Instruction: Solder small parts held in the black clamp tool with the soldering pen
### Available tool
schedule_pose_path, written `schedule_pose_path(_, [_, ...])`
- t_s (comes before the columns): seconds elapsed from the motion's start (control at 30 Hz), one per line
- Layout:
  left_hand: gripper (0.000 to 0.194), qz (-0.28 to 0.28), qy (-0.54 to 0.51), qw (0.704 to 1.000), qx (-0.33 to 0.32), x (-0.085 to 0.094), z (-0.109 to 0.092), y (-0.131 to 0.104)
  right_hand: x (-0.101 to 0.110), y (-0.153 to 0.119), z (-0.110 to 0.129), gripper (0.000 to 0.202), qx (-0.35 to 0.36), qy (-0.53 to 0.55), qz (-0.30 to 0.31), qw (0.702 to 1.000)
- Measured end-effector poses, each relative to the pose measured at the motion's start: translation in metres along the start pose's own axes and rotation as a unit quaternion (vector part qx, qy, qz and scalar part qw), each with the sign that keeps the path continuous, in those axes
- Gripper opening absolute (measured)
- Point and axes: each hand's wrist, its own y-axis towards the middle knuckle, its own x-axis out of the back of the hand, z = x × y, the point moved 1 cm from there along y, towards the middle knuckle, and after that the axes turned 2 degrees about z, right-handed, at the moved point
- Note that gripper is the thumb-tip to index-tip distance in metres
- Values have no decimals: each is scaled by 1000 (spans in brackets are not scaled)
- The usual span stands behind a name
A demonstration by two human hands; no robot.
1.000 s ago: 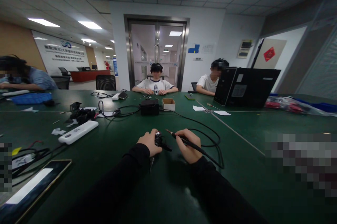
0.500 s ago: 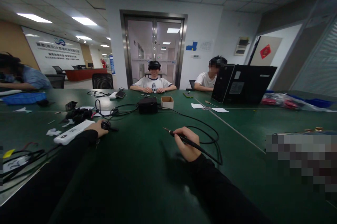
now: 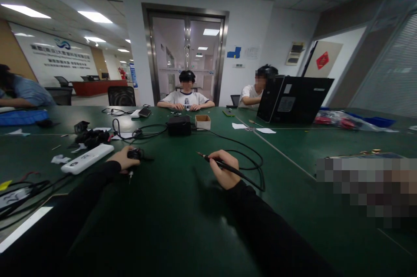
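My right hand [image 3: 225, 169] grips a thin pen-like tool [image 3: 203, 156] whose metal tip points up and to the left, above the green table [image 3: 163, 207]. From its rear end a black cable [image 3: 262, 168] loops over the table. My left hand [image 3: 123, 159] is closed round a small dark object [image 3: 134, 153], too small to make out, with a short metal tip [image 3: 130, 176] showing below it. Just left of that hand lies a white power strip [image 3: 87, 159]. A black box [image 3: 179, 125] with cables stands beyond the hands, beside a small open carton [image 3: 203, 122].
Dark tangled parts [image 3: 93, 137] and paper scraps lie at left, near a blue tray [image 3: 22, 117]. A black computer case [image 3: 293, 100] stands at back right. One person [image 3: 186, 98] sits opposite; others sit left and right. Cables lie at lower left.
My left hand has moved slightly right with the dark object, away from the power strip. The view has shifted a little. My right hand still grips the tool.
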Motion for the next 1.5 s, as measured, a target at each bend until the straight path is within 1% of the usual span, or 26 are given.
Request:
schedule_pose_path(0.03, [79,31,-12,999,-1,-9,-12,-9,0,0,0,12,0,-1,-3,1000])
schedule_pose_path(0.13, [83,87,-34,994,-62,-39,-49,-32,1,1,-3,11,-4,-8,-11,1000])
schedule_pose_path(0.23, [82,102,-53,987,-116,-69,-80,-50,1,2,-5,10,-8,-6,-17,1000])
schedule_pose_path(0.33, [81,107,-78,981,-144,-93,-105,-66,1,3,-5,11,-20,0,-23,1000])
schedule_pose_path(0.43, [79,107,-105,976,-160,-110,-124,-79,-1,3,-6,11,-36,3,-18,999])
schedule_pose_path(0.5, [77,107,-110,974,-168,-117,-131,-87,-3,4,-8,11,-48,5,-11,999])
schedule_pose_path(0.6, [82,112,-117,971,-175,-122,-136,-93,-5,5,-12,14,-81,17,-5,997])
schedule_pose_path(0.7, [94,124,-141,969,-158,-118,-137,-87,-7,4,-17,21,-152,53,11,987])
schedule_pose_path(0.73, [92,122,-142,972,-145,-117,-136,-82,-8,4,-19,23,-175,68,15,982])
schedule_pose_path(0.77, [87,110,-135,976,-132,-115,-136,-75,-8,4,-21,25,-195,81,18,977])
schedule_pose_path(0.8, [78,90,-119,981,-124,-114,-136,-68,-9,3,-23,27,-210,92,22,973])
schedule_pose_path(0.87, [62,47,-77,987,-130,-114,-137,-53,-11,2,-25,27,-226,111,25,967])
schedule_pose_path(0.9, [56,32,-56,988,-143,-116,-137,-47,-11,2,-26,24,-218,110,30,969])
schedule_pose_path(0.93, [53,29,-38,986,-160,-119,-136,-41,-12,2,-26,23,-210,104,40,971])
schedule_pose_path(1.0, [48,49,-10,979,-198,-125,-135,-35,-12,2,-26,21,-202,95,42,974])
schedule_pose_path(1.07, [44,63,-13,970,-236,-131,-132,-32,-12,2,-24,20,-196,97,29,975])
schedule_pose_path(1.13, [38,50,-61,964,-253,-135,-128,-31,-12,2,-21,19,-195,109,12,975])
schedule_pose_path(1.23, [28,23,-170,956,-236,-141,-122,-29,-13,2,-15,19,-187,120,-11,975])
schedule_pose_path(1.3, [26,28,-225,947,-227,-145,-119,-27,-13,3,-10,19,-168,117,-16,979])
schedule_pose_path(1.37, [26,39,-262,936,-231,-148,-118,-26,-11,3,-4,19,-144,103,-22,984])
schedule_pose_path(1.5, [26,48,-295,920,-254,-149,-118,-27,-8,3,4,18,-81,65,-19,994])
